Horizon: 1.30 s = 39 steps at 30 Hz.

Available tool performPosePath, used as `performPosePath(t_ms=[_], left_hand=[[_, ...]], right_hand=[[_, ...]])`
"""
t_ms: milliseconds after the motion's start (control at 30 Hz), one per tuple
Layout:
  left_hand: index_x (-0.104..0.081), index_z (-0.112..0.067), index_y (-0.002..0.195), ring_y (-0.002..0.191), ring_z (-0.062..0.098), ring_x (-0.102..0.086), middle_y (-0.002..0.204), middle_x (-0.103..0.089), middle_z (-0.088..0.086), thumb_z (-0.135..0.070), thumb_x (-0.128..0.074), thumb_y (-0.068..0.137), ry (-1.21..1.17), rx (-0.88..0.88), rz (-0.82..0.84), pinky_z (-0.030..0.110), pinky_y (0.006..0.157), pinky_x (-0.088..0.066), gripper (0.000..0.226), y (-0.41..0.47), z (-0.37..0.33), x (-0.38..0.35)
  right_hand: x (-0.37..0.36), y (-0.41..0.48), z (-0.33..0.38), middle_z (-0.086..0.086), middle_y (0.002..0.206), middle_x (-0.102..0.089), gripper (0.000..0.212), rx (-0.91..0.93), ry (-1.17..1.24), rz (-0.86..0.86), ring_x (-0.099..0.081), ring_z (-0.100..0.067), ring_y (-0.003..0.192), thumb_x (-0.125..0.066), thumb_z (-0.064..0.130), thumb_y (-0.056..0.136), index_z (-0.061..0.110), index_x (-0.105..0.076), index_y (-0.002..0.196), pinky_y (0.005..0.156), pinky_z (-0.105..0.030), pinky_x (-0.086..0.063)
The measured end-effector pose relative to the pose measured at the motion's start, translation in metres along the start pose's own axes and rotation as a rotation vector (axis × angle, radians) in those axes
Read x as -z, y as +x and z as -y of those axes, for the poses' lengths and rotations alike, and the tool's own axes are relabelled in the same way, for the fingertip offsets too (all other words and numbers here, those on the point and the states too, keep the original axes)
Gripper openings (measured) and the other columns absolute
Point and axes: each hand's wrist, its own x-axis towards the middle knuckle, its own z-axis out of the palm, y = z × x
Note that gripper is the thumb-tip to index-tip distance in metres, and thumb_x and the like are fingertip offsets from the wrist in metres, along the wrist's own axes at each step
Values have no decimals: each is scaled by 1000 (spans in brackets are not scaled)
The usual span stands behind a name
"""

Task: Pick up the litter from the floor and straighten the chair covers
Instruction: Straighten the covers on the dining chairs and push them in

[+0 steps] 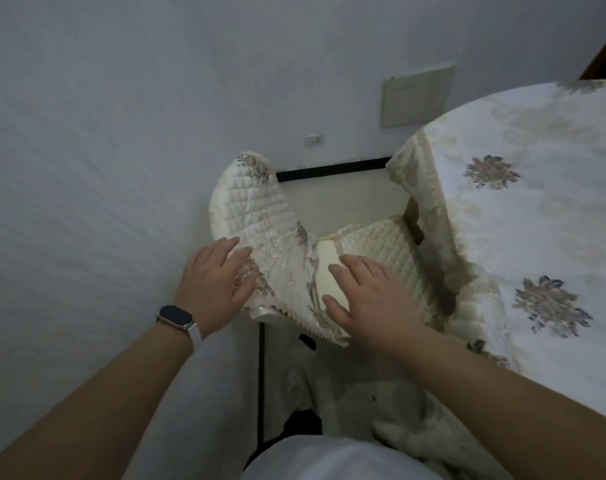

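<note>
A chair stands between the wall and a table, seen from above. Its quilted cream backrest cover (260,216) with flower prints hangs over the chair back. A quilted seat cover (388,251) lies on the seat, and the bare cream seat (324,271) shows in a gap between the two. My left hand (218,282) rests flat with straight fingers on the lower left part of the backrest cover. My right hand (370,299) lies flat with spread fingers on the near edge of the seat cover and the bare seat. No litter is visible.
A table with a cream flowered cloth (523,216) stands close on the right, its cloth hanging beside the chair. The white wall (104,150) is close on the left, with a socket (313,140) and a panel (415,97). Dark skirting (332,169) runs behind the chair.
</note>
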Motion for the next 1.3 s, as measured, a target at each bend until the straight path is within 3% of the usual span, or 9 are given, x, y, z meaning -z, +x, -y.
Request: performPosePath(t_ms=[200,433,667,800,933,1033,1200,1300], left_hand=[[-65,-10,122,115,35,-57,127,-61,15,-44,-49,88,-82,139,32,51,94,-48,50,28,62,-22],[-54,-12,136,130,31,-45,143,-48,13,-55,-43,84,-276,298,121,44,108,-39,68,80,101,-47],[-50,-18,139,137,24,-39,153,-34,6,-53,-54,79,-426,298,94,41,109,-40,70,86,107,-58],[-44,-21,142,141,23,-33,158,-25,4,-56,-55,75,-477,301,118,37,109,-36,77,88,110,-64],[-43,-18,141,135,13,-36,155,-29,3,-55,-57,70,-602,270,109,21,102,-34,81,90,116,-71],[-47,-13,136,130,8,-37,150,-36,6,-43,-63,69,-743,280,45,4,100,-28,75,90,117,-78],[-49,-13,133,134,13,-42,149,-38,-1,-32,-65,68,-881,305,-17,18,105,-37,70,86,119,-87],[-49,-14,134,134,12,-44,149,-37,-6,-30,-65,66,-904,314,-5,23,104,-41,71,86,126,-86]], right_hand=[[-33,49,38,-7,128,-60,49,1,18,98,-57,-26,116,-45,51,91,16,-61,122,96,-40,-46],[-79,98,82,-6,128,-61,63,-28,113,165,-58,-25,115,-45,58,89,13,-56,132,92,-38,-48],[-109,110,94,-10,143,-47,75,14,303,235,-47,-26,128,-58,56,87,14,-38,147,103,-42,-44],[-123,111,93,-10,152,-36,83,13,464,340,-37,-23,136,-62,50,89,12,-27,153,114,-35,-34],[-136,108,99,-7,152,-31,85,-49,606,342,-34,-20,138,-66,41,88,12,-21,154,111,-26,-29],[-145,107,100,-11,149,-33,84,-44,624,300,-36,-22,137,-64,41,87,11,-21,153,113,-29,-31],[-151,109,107,-17,144,-37,82,-34,623,253,-38,-25,134,-61,40,87,4,-25,151,115,-25,-29],[-154,110,112,-15,146,-34,82,-46,610,269,-38,-25,135,-60,42,87,10,-21,152,113,-30,-33]])
